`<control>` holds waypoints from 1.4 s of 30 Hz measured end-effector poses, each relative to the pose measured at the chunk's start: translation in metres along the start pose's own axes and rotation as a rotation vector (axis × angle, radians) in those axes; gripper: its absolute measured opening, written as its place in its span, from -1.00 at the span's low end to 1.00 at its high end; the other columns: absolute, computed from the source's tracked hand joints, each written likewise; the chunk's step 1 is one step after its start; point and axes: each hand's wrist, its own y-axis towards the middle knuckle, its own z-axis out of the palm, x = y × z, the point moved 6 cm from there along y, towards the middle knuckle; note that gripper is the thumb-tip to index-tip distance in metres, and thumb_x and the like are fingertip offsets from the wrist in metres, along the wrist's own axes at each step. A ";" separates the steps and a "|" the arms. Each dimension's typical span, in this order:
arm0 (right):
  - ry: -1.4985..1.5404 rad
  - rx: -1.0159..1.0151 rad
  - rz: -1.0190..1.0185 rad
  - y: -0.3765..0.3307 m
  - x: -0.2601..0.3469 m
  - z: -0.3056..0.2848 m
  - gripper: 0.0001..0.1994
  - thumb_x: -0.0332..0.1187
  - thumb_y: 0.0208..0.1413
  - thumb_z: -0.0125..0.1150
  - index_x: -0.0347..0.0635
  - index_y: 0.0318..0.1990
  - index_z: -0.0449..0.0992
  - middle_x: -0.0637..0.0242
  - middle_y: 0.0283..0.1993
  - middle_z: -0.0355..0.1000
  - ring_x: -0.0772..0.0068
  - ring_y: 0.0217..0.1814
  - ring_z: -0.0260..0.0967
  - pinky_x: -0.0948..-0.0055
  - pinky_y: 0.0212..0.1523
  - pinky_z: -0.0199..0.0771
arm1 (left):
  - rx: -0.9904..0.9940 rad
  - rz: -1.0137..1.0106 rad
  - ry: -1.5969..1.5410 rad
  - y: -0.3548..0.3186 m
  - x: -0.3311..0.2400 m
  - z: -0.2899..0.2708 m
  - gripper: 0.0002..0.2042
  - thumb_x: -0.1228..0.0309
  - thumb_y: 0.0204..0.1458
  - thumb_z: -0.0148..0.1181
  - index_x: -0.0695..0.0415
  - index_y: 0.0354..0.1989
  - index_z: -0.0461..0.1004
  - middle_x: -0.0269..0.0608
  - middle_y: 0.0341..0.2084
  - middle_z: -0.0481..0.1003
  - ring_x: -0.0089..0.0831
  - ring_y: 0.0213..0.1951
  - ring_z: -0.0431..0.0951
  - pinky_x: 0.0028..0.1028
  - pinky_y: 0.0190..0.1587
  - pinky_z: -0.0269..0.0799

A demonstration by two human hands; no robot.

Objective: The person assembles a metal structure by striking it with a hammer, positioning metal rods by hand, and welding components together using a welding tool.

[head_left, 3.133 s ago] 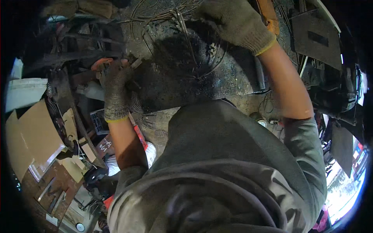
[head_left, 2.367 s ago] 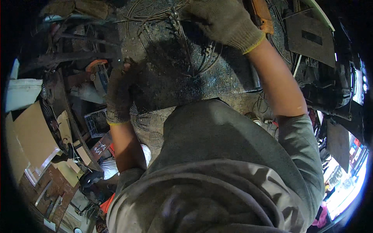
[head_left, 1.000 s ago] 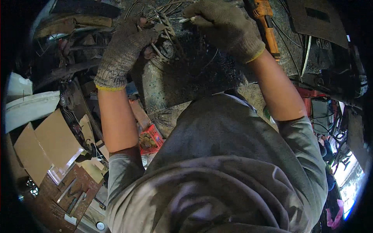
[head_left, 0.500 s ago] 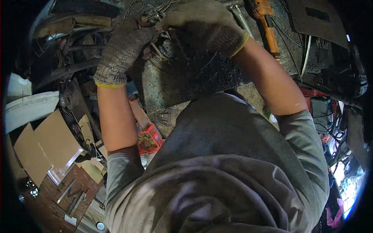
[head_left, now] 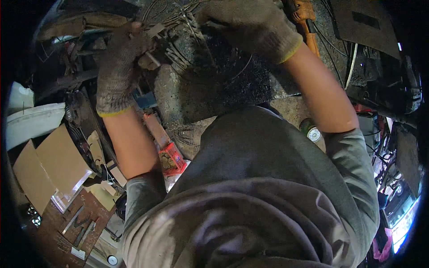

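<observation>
Two gloved hands meet over the wire tangle (head_left: 178,20) at the top of the dark block (head_left: 223,85). Left hand (head_left: 118,67) pinches a short rod (head_left: 149,58) pointing right toward the wires, just beside them; right hand (head_left: 250,24) lies curled on top, its fingertips hidden.

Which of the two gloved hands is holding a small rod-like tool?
The left hand: it grips a short rod-like tool beside the wires. The right hand rests higher, on the dark greasy slab, with no tool visible.
</observation>
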 end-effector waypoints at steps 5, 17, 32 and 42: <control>-0.002 -0.028 0.038 -0.003 0.004 0.023 -0.81 -0.34 -0.03 0.33 -0.04 -0.20 0.66 0.26 -0.33 0.59 0.13 -0.28 0.59 0.22 -0.26 0.61 | -0.048 -0.041 -0.047 -0.016 0.008 -0.012 -0.63 0.42 0.11 0.34 0.22 0.08 0.46 -0.23 -0.25 0.57 -0.50 -0.28 0.61 -0.48 -0.29 0.58; -0.123 0.185 0.046 -0.003 0.003 0.015 -0.80 -0.30 0.05 0.30 -0.05 -0.15 0.65 0.22 -0.36 0.56 0.07 -0.28 0.57 0.17 -0.26 0.59 | -0.108 -0.021 -0.135 -0.045 0.049 -0.043 -0.57 0.39 0.11 0.34 0.24 0.13 0.44 -0.18 -0.29 0.57 -0.46 -0.30 0.61 -0.48 -0.35 0.55; -0.101 0.222 0.023 0.010 0.015 0.010 -0.76 -0.29 0.06 0.27 -0.03 -0.11 0.66 0.13 -0.29 0.59 0.01 -0.21 0.59 0.10 -0.20 0.58 | -0.212 -0.086 -0.024 -0.061 0.050 -0.033 -0.62 0.38 0.07 0.35 0.19 0.06 0.50 -0.27 -0.36 0.56 -0.53 -0.42 0.54 -0.49 -0.45 0.40; -0.089 0.162 -0.013 0.005 0.014 0.013 -0.80 -0.32 0.09 0.24 -0.07 -0.15 0.65 0.14 -0.28 0.60 0.02 -0.19 0.60 0.09 -0.18 0.58 | -0.179 -0.091 0.078 -0.053 0.047 -0.029 -0.58 0.34 0.06 0.38 0.17 0.10 0.50 -0.31 -0.33 0.54 -0.53 -0.31 0.54 -0.48 -0.28 0.45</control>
